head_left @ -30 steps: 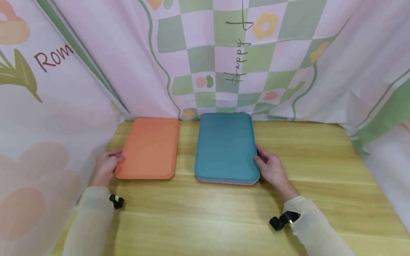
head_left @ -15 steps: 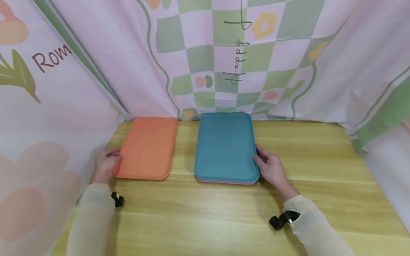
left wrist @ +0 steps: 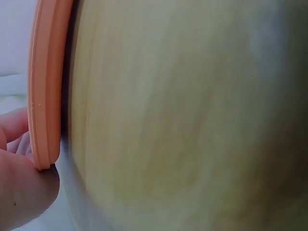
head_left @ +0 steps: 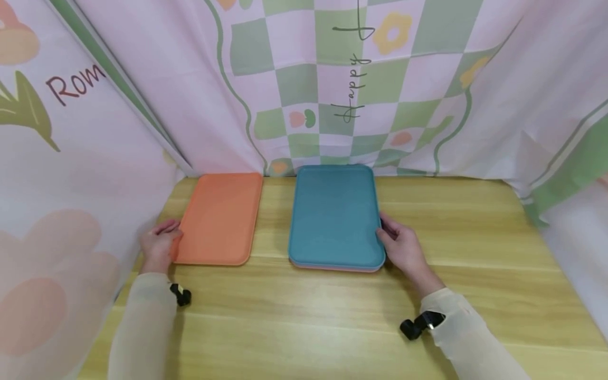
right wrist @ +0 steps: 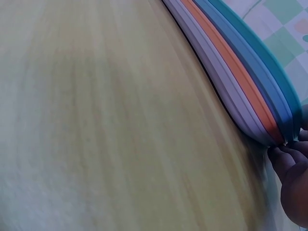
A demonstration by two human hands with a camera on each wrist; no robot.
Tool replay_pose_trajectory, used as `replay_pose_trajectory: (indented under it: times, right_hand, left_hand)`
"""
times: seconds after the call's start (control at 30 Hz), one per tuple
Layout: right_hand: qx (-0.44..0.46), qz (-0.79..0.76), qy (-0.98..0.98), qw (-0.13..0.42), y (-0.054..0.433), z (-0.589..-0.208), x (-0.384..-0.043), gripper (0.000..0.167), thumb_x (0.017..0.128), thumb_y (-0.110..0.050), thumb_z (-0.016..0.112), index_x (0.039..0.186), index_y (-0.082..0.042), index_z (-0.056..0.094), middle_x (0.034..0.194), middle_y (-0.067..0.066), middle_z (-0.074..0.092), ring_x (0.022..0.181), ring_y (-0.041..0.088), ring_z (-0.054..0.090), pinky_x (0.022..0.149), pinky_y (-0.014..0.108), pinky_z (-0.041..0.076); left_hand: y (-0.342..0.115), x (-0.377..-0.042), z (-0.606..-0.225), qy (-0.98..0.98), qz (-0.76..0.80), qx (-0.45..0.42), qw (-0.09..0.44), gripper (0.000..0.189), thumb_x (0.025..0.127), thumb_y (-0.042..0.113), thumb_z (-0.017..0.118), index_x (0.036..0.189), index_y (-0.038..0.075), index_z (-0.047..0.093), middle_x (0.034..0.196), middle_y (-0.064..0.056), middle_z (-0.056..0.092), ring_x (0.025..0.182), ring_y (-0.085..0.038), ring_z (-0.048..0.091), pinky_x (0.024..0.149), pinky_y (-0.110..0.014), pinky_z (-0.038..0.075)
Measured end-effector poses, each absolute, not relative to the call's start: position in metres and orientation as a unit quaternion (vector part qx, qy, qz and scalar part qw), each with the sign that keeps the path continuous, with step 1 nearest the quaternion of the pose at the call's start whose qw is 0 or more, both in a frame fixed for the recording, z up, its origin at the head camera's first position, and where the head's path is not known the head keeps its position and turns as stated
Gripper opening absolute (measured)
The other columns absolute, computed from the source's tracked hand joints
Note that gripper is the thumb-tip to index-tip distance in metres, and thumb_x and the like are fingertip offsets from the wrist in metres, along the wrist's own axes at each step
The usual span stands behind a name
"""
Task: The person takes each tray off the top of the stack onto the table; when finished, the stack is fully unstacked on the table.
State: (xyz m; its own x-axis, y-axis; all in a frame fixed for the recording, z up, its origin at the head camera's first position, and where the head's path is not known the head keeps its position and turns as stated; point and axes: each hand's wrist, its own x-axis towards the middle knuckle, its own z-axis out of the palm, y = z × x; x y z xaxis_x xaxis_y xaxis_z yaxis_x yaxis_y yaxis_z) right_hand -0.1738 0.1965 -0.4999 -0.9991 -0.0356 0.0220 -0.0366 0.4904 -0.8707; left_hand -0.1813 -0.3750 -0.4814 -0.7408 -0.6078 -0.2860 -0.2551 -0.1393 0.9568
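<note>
An orange tray [head_left: 219,219] lies on the left of the wooden table, near the back. My left hand [head_left: 160,244] grips its left edge, with the thumb at the rim; in the left wrist view the orange tray [left wrist: 47,86] shows its side wall between thumb and fingers. To its right stands a stack of trays [head_left: 334,216] with a teal one on top. Blue, orange and pale layers of the stack [right wrist: 245,82] show below it in the right wrist view. My right hand [head_left: 402,248] holds the stack's right edge, thumb near the top rim; some fingertips are hidden.
The wooden table [head_left: 294,322] runs back to a patterned curtain [head_left: 332,89]. Another curtain [head_left: 71,184] hangs close beside my left hand. A narrow strip of table separates the orange tray from the stack.
The orange tray has shifted slightly left, away from the stack, with my left hand on it. My left forearm has swung a little to the right. My right hand and the stack stay put.
</note>
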Motion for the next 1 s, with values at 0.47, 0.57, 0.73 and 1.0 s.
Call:
replay_pose_trajectory:
  times: [0.47, 0.57, 0.73, 1.0]
  right_hand:
    - [0.019, 0.516, -0.856, 0.003, 0.196, -0.495, -0.173, 0.052, 0.111, -0.013, 0.059, 0.16, 0.001, 0.048, 0.157, 0.029, 0.055, 0.144, 0.041, 0.058, 0.09, -0.002, 0.044]
    - [0.018, 0.513, -0.858, 0.001, 0.195, -0.495, -0.173, 0.052, 0.112, -0.014, 0.058, 0.161, 0.0, 0.048, 0.157, 0.028, 0.055, 0.143, 0.04, 0.058, 0.091, -0.001, 0.045]
    - [0.018, 0.511, -0.859, 0.004, 0.196, -0.497, -0.174, 0.051, 0.111, -0.013, 0.059, 0.16, 0.0, 0.049, 0.156, 0.028, 0.056, 0.142, 0.04, 0.059, 0.09, -0.001, 0.045]
    - [0.02, 0.515, -0.857, 0.003, 0.197, -0.498, -0.175, 0.051, 0.111, -0.012, 0.06, 0.16, 0.001, 0.049, 0.156, 0.028, 0.056, 0.142, 0.041, 0.06, 0.091, 0.0, 0.046]
  left_hand:
    - [-0.377, -0.186, -0.476, -0.776, -0.549, 0.298, 0.086, 0.049, 0.093, -0.006, 0.06, 0.141, -0.009, 0.066, 0.086, 0.02, 0.073, 0.073, 0.015, 0.062, 0.072, -0.004, 0.05]
    - [-0.377, -0.185, -0.475, -0.793, -0.525, 0.296, 0.087, 0.048, 0.091, -0.005, 0.059, 0.138, -0.009, 0.068, 0.091, 0.015, 0.077, 0.072, 0.016, 0.06, 0.072, -0.003, 0.048]
    - [-0.376, -0.185, -0.475, -0.79, -0.529, 0.299, 0.085, 0.049, 0.09, -0.006, 0.058, 0.138, -0.009, 0.068, 0.091, 0.015, 0.077, 0.073, 0.015, 0.061, 0.073, -0.003, 0.049]
    - [-0.374, -0.189, -0.472, -0.729, -0.59, 0.334, 0.093, 0.049, 0.097, -0.002, 0.062, 0.145, -0.008, 0.063, 0.082, 0.022, 0.068, 0.079, 0.01, 0.06, 0.077, -0.008, 0.051]
